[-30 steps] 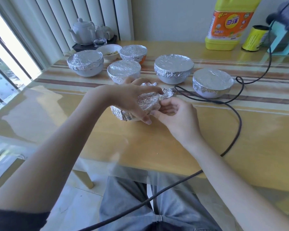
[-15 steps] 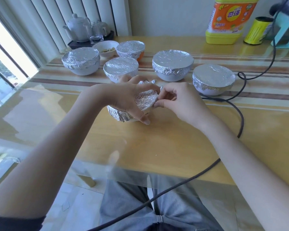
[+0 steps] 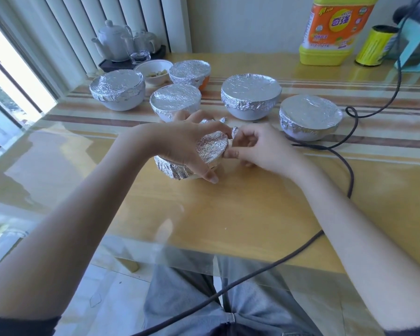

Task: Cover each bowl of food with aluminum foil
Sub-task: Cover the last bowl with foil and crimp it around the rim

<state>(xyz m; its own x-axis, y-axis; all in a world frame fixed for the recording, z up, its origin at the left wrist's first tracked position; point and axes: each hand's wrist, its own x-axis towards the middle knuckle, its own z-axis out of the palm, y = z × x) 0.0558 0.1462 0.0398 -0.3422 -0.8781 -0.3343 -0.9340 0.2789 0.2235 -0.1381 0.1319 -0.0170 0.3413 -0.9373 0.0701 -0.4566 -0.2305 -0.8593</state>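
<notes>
A small bowl under crumpled aluminium foil point(image 3: 210, 147) stands on the wooden table in front of me. My left hand point(image 3: 183, 144) lies over its top, fingers curled round the foil, thumb down its near side. At the bowl's right rim my right hand point(image 3: 257, 147) pinches the foil edge. Behind stand several foil-covered bowls: far left point(image 3: 117, 89), middle point(image 3: 175, 100), back point(image 3: 189, 70), large centre point(image 3: 251, 93) and right point(image 3: 310, 116). One small white bowl point(image 3: 153, 72) with food in it is uncovered.
A black cable point(image 3: 349, 178) loops from the back right across the table and over its near edge. A yellow detergent bottle point(image 3: 332, 30) and a yellow roll point(image 3: 374, 46) stand at the back right. A teapot set point(image 3: 121, 44) sits at the back left.
My right hand has come in from below the bowl's right side to its rim and now pinches the foil there. My left hand has stayed on top of the bowl.
</notes>
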